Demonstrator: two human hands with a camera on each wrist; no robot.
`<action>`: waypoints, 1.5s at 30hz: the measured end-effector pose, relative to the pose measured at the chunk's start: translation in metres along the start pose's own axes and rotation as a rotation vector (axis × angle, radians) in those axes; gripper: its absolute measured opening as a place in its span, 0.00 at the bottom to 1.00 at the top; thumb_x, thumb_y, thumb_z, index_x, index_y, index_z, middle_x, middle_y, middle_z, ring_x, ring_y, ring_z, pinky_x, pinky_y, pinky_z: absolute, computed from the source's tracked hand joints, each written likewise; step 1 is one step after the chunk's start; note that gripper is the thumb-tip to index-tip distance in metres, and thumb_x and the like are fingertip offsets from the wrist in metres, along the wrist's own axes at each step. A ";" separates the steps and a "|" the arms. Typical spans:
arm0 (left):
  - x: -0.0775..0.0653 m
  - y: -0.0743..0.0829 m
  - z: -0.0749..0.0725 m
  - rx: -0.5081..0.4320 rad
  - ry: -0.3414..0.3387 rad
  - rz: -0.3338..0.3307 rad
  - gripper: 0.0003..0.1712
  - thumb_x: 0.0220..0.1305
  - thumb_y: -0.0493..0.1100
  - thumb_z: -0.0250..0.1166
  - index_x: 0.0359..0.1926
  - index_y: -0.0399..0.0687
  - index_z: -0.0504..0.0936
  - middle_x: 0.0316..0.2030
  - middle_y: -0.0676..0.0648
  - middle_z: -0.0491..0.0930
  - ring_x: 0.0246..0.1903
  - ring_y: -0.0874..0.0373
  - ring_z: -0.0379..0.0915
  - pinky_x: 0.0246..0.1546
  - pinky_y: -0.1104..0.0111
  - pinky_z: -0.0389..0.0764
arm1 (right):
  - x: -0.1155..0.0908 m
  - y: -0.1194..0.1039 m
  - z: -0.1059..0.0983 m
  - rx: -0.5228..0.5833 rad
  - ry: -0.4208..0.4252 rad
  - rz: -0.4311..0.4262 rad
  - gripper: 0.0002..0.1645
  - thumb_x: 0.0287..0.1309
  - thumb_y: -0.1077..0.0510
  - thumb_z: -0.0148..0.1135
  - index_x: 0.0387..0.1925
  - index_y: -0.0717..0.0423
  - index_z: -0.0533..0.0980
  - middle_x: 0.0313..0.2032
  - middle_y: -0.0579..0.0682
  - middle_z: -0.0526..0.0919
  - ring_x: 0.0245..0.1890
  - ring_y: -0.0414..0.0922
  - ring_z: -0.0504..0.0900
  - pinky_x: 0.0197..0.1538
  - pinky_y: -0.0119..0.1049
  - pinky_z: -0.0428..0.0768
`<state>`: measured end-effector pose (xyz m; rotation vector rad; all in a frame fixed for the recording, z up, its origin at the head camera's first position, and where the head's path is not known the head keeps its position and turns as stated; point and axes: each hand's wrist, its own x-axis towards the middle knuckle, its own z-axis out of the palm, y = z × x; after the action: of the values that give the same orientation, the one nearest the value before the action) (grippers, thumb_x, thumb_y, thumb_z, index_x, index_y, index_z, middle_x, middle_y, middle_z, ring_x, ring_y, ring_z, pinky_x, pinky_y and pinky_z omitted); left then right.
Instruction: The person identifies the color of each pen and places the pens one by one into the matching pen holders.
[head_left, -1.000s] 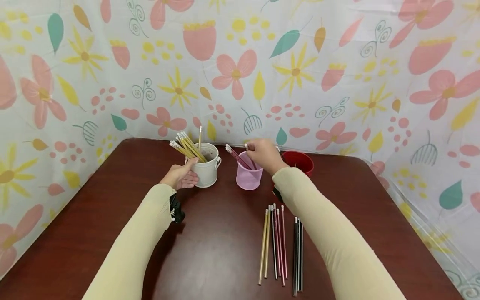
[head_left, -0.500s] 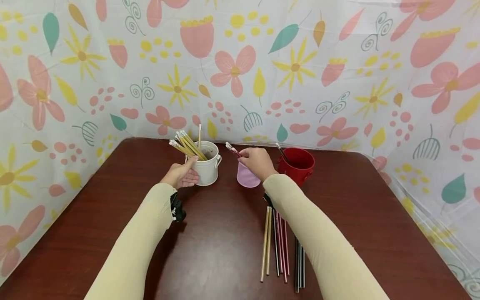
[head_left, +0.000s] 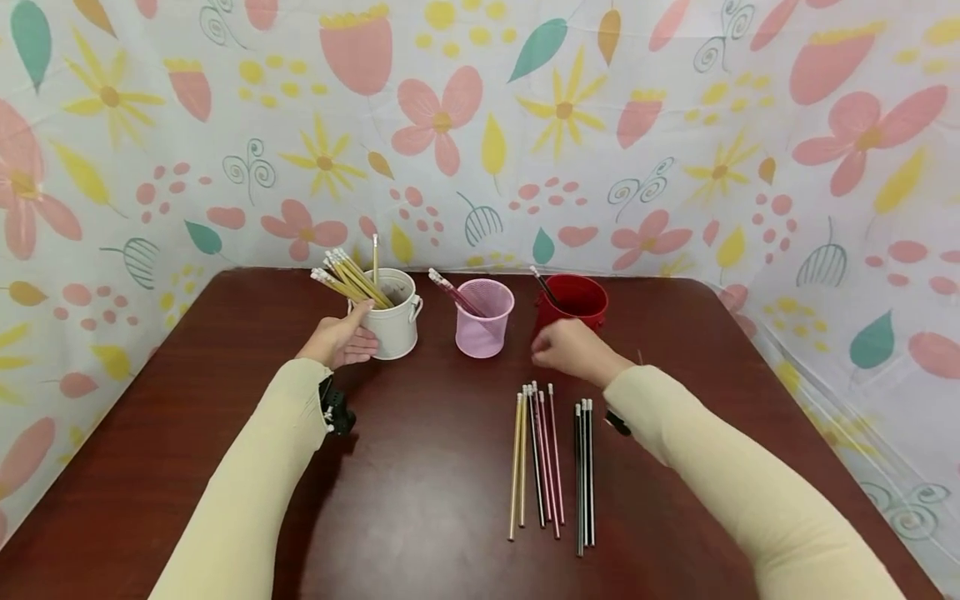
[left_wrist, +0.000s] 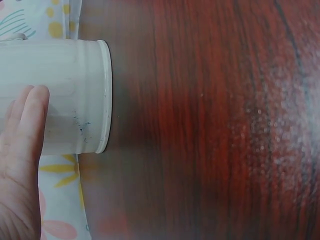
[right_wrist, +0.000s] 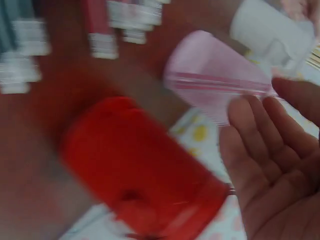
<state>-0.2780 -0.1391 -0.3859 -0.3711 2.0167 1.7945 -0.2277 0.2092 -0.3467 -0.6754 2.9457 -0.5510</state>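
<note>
My left hand rests on the left side of a white bucket, thumb at the rim, straight fingers along the wall. Several gold pencils with white erasers lean in it. To its right stands a pink mesh cup holding a few dark red pencils. My right hand hovers in front of the red bucket, which has a black pencil in it. In the right wrist view the right hand's palm shows nothing held, fingers loosely bent.
On the brown table lie gold pencils, dark red pencils with a black one among them, and a separate group of black pencils. A flowered cloth hangs behind the table.
My right hand has left the pink cup and moved right and nearer, leaving a dark red pencil inside. The left hand stays at the white bucket. The head view has shifted slightly.
</note>
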 end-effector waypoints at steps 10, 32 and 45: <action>-0.001 0.000 -0.009 0.003 -0.008 -0.024 0.45 0.68 0.64 0.49 0.60 0.22 0.66 0.25 0.49 0.78 0.28 0.60 0.80 0.36 0.70 0.83 | -0.035 0.014 0.041 0.093 -0.294 0.257 0.14 0.57 0.58 0.67 0.19 0.60 0.80 0.15 0.49 0.79 0.17 0.42 0.79 0.23 0.33 0.78; -0.004 0.002 -0.011 0.164 -0.308 -0.029 0.51 0.72 0.67 0.33 0.66 0.17 0.55 0.65 0.22 0.60 0.55 0.46 0.73 0.56 0.64 0.76 | -0.035 0.013 0.054 0.000 -0.332 0.344 0.20 0.56 0.61 0.62 0.10 0.57 0.74 0.09 0.48 0.75 0.11 0.41 0.74 0.18 0.32 0.74; -0.006 0.013 -0.005 0.195 -0.233 -0.007 0.48 0.73 0.64 0.39 0.63 0.17 0.61 0.56 0.27 0.73 0.50 0.49 0.77 0.59 0.61 0.74 | -0.024 0.023 0.017 0.263 -0.208 0.263 0.14 0.54 0.62 0.59 0.17 0.62 0.79 0.13 0.48 0.79 0.16 0.42 0.80 0.26 0.36 0.83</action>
<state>-0.2797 -0.1424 -0.3712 -0.1044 1.9978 1.5398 -0.2124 0.2334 -0.3707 -0.2928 2.6441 -0.7697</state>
